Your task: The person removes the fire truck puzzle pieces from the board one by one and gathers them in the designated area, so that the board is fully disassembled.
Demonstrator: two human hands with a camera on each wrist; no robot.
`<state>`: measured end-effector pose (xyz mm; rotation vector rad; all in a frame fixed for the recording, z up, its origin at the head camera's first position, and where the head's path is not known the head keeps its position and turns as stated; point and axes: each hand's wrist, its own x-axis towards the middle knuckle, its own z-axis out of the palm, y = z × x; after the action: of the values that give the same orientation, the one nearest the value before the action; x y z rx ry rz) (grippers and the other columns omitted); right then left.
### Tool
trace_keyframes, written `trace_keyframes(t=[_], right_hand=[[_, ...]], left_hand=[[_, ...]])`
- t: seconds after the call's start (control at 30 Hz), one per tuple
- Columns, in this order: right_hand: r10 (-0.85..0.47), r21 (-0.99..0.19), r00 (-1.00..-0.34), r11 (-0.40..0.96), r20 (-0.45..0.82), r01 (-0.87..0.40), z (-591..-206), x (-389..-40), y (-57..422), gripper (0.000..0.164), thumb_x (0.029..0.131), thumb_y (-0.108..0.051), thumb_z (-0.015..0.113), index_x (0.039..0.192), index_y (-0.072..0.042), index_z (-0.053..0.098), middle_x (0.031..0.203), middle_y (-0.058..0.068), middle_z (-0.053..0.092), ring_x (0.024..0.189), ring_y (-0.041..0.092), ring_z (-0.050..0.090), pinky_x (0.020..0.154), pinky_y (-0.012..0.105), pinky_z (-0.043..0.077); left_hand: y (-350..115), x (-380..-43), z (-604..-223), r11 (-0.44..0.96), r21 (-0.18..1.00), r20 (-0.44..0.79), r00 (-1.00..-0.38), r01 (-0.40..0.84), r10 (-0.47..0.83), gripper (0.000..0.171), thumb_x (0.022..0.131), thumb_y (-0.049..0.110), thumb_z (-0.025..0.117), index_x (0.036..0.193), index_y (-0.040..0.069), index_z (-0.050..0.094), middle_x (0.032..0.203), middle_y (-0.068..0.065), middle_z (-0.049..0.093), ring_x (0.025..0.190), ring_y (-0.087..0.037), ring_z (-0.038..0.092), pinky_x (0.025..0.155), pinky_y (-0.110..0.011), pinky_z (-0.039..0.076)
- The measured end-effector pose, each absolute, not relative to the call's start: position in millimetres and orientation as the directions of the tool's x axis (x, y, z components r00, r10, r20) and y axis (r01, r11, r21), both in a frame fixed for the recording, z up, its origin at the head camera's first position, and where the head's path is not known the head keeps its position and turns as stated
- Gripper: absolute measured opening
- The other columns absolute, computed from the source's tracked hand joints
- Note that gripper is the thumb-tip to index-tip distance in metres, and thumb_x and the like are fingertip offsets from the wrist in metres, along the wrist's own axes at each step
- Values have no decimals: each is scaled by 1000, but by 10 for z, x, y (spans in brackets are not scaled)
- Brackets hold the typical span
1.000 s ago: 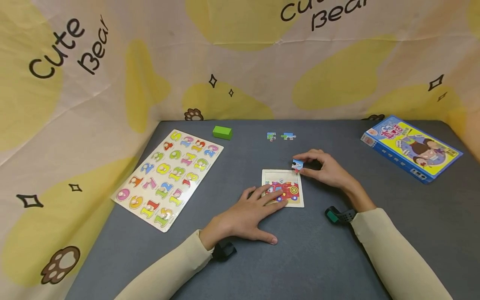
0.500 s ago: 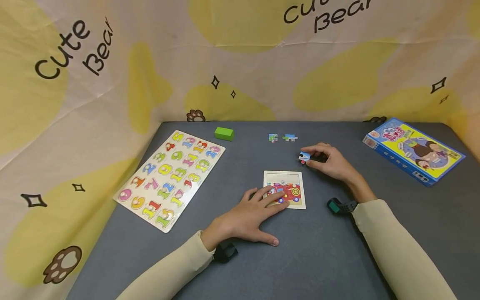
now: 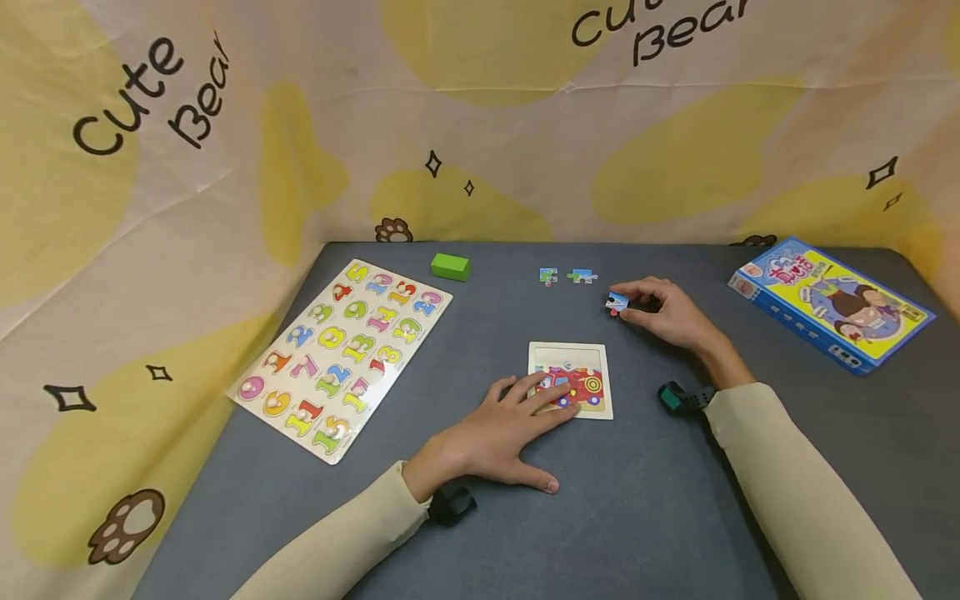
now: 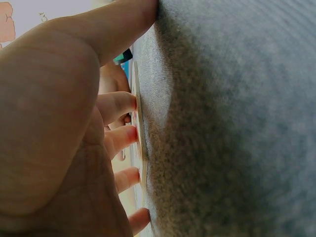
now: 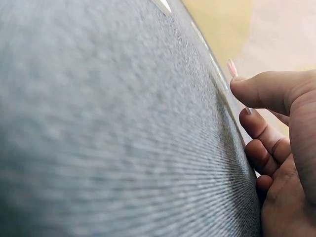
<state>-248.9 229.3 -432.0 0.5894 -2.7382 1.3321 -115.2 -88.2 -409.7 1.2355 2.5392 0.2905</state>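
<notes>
My left hand [image 3: 498,433] lies spread, its fingertips resting on a small framed jigsaw board [image 3: 607,379] that shows a red truck in its lower part. In the left wrist view the fingers [image 4: 121,138] press on the board's thin edge side. My right hand [image 3: 667,315] pinches a small blue-and-white puzzle piece [image 3: 617,303] between thumb and index finger, behind and to the right of the board. The right wrist view shows the piece [image 5: 233,68] edge-on, held close over the table. Two puzzle pieces lie apart at the back: one squarish piece [image 3: 548,276] and one wider piece [image 3: 581,276].
A white number board [image 3: 341,358] with colourful numerals lies at the left. Behind it stands a green block [image 3: 450,267]. A blue-and-yellow box [image 3: 832,304] lies at the right rear. A printed cloth [image 3: 480,125] hangs along the back and left edges of the grey table [image 3: 615,517].
My right hand has moved away from the board's upper right corner, back and to the right, with the puzzle piece still pinched. The left hand keeps its place on the board.
</notes>
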Motion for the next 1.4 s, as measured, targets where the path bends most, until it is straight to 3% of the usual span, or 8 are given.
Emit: trace_keyframes(t=[0.6,0.8,1.13,1.4], right_hand=[[-297,-703,-942,637,155,-316,-4309,-2735,2347,37,98,-11,66,134,-4,65,120,22,61,101,31,42,88,48,19],[-287,-689,-947,658,146,-305,-4313,-2813,2367,37,98,-10,65,134,-4,64,122,24,58,103,33,40,89,53,16],[-273,-670,-962,709,29,-221,-4276,-2875,2371,40,101,-12,58,140,-7,60,130,24,52,109,38,34,90,55,16],[-241,-692,-968,687,70,-221,-4280,-2873,2366,47,100,-18,62,145,-5,55,134,25,51,111,39,35,93,56,15]], left_hand=[[-885,-1150,-4106,612,311,-181,-587,727,789,96,86,66,69,163,33,23,172,7,16,160,-26,6,124,-59,14],[-881,-1144,-4092,615,310,-181,-590,725,787,96,85,65,70,163,33,24,172,6,17,160,-26,6,124,-59,14],[-878,-1141,-4092,622,304,-193,-593,721,782,96,85,65,70,163,33,24,172,6,17,160,-25,6,124,-58,14],[-873,-1147,-4076,620,311,-196,-590,720,783,96,85,65,70,163,32,23,172,6,16,160,-26,5,124,-59,13]])
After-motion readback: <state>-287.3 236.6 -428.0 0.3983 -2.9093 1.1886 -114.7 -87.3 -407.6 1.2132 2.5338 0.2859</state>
